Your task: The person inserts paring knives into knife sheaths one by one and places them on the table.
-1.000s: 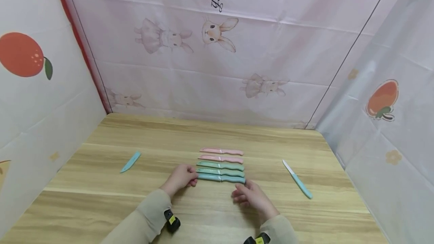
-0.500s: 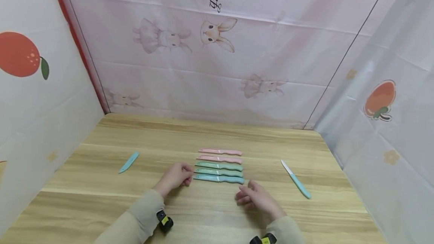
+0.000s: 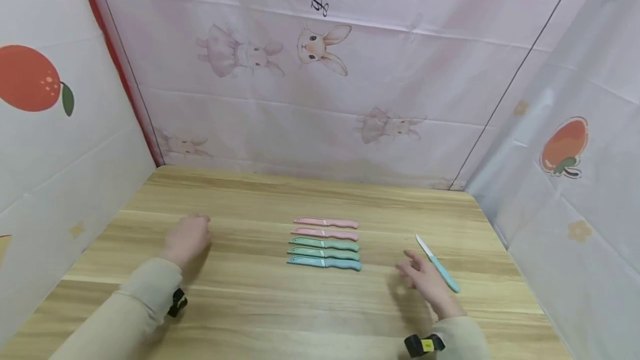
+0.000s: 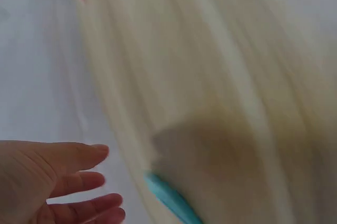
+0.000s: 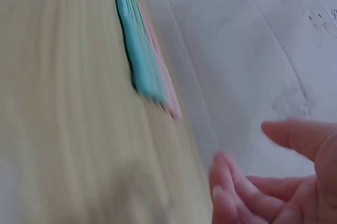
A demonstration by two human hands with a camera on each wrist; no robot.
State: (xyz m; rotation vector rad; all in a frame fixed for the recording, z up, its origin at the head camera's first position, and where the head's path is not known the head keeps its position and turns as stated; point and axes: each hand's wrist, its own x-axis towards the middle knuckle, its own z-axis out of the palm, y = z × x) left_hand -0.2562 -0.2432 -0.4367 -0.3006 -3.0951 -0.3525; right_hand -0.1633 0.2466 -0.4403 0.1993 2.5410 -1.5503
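Observation:
My left hand (image 3: pixel 187 240) hovers at the left of the table, fingers apart and holding nothing. Close by lies a blue knife sheath (image 4: pixel 171 197), seen in the left wrist view but covered by the hand in the head view. On the right, my right hand (image 3: pixel 426 282) is beside an unsheathed paring knife (image 3: pixel 444 274) with a light blue handle; its fingers are loosely bent and grip nothing. Between the hands, sheathed knives lie in a row: a blue knife (image 3: pixel 342 264) nearest, two green knives (image 3: pixel 340 255), then two pink knives (image 3: pixel 341 223).
The wood-grain table (image 3: pixel 280 315) carries everything. A pink printed curtain (image 3: pixel 320 149) stands along its back edge, and pale printed sheets (image 3: pixel 540 249) close off both sides.
My left hand has left the blue knife's tip and moved left over the loose sheath. My right hand has shifted right toward the unsheathed paring knife. The row of knives lies there, released.

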